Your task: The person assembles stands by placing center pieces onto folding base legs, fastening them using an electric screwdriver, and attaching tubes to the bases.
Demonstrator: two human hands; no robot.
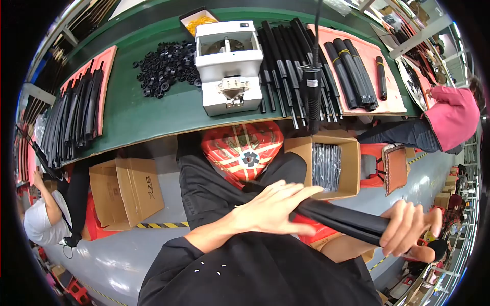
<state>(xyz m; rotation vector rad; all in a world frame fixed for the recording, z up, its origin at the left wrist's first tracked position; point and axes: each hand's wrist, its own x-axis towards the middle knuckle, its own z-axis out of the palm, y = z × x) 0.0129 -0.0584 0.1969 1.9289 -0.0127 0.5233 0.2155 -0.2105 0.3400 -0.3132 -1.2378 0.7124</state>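
A thick black tube or bundle of tubes [349, 220] lies slantwise across my lap, low on the right. My right hand [408, 229] has its fingers wrapped round the outer end. At the inner end, my left hand [278, 208] rests against it with fingers stretched out; whether it grips anything is not visible. In front of me on the green table [132, 120] stands a white machine [229, 58] with a metal fitting on its front. Small black rings [166, 69] are heaped to its left, and long black tubes [286, 56] lie to its right.
Banded black tubes [352, 74] lie on pink foam at right; more tubes [76, 109] lie at left. A cardboard box [349, 168] holds wrapped items. Another box [145, 191] stands left. A red stool [242, 148] is between my knees. People sit at left [46, 217] and right [451, 115].
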